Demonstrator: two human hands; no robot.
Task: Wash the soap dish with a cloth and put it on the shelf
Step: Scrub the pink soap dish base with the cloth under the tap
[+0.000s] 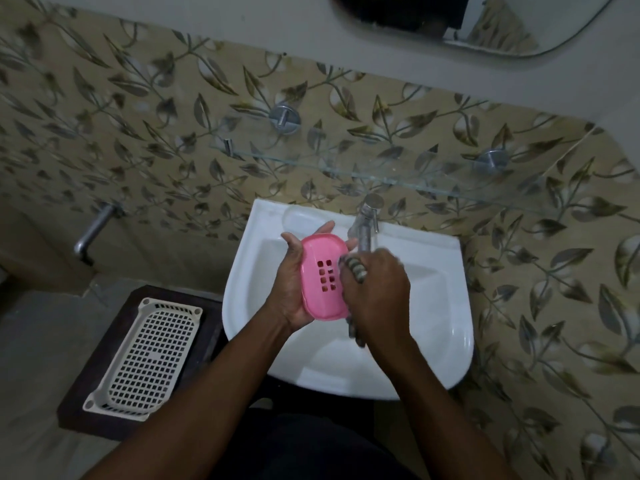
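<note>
The left hand (294,289) cradles the pink soap dish (322,271) from beneath, fingers curled round its far end. It holds the slotted face up over the white sink (433,306), so drips would fall into the basin. The right hand (377,292) is clenched round a bunched striped cloth (356,266), pressing it against the dish's right edge (the scrubbing step, I judge). The tap (367,220) stands just behind; whether water runs, I cannot tell. The glass shelf (346,168) hangs above.
</note>
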